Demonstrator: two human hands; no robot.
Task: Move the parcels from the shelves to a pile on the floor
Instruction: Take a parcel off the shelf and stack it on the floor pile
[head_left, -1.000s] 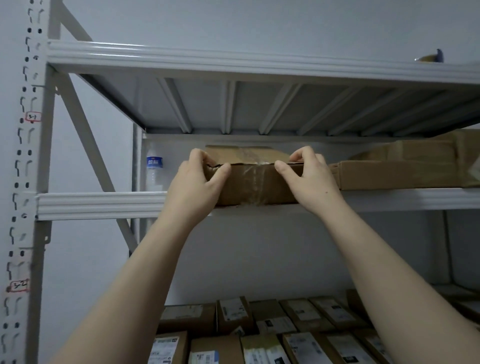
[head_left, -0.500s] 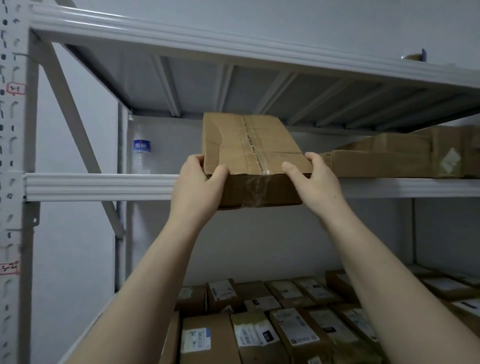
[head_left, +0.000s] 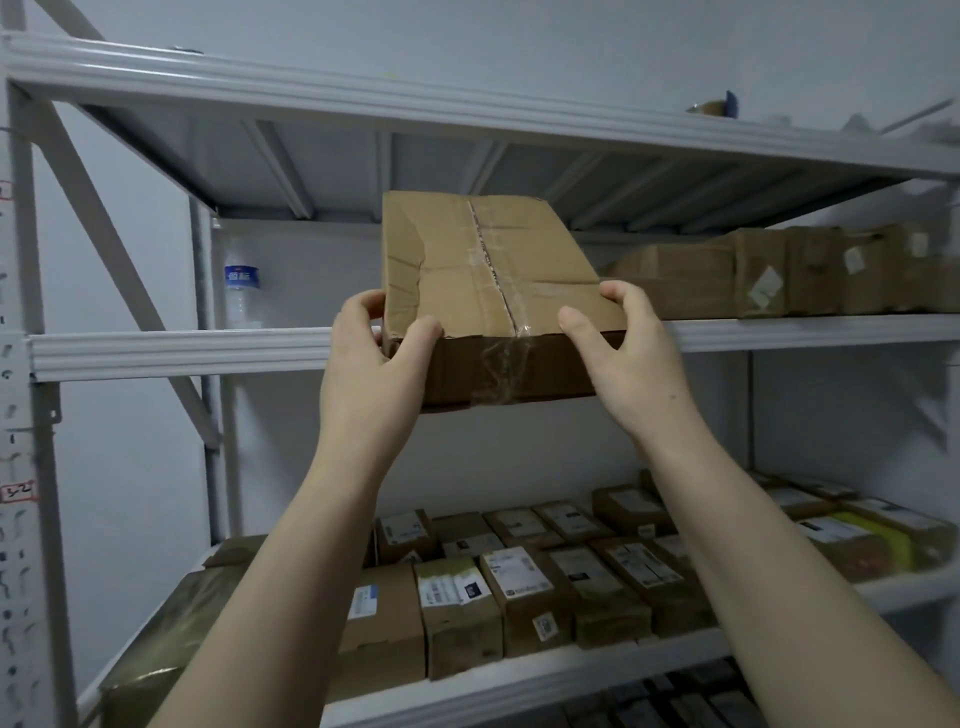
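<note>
1. Head view, materials: the parcel (head_left: 493, 270) is a flat, rectangular box of brown corrugated cardboard. Its top is creased and dented, and a strip of clear, wrinkled tape runs along the centre seam and down the near face. The racking is pale grey painted metal with ribbed front rails and a perforated upright (head_left: 15, 467).
2. Head view, the parcel: it sits at the front rail of the middle shelf (head_left: 182, 353), its near end hanging lower than the rail and its far end tilted up under the upper shelf (head_left: 363, 98). Whether its underside touches the rail cannot be told. The left hand (head_left: 374, 364) clamps the near left corner, thumb on top and fingers curled round the side. The right hand (head_left: 634, 364) grips the near right corner the same way.
3. Head view, surroundings: a clear water bottle (head_left: 241, 286) with a blue label stands at the shelf's left end. More brown boxes (head_left: 727, 275) line the right side. Below, the lower shelf (head_left: 571, 670) carries tight rows of small labelled cartons (head_left: 519, 587). The wall (head_left: 519, 41) behind is plain white.
</note>
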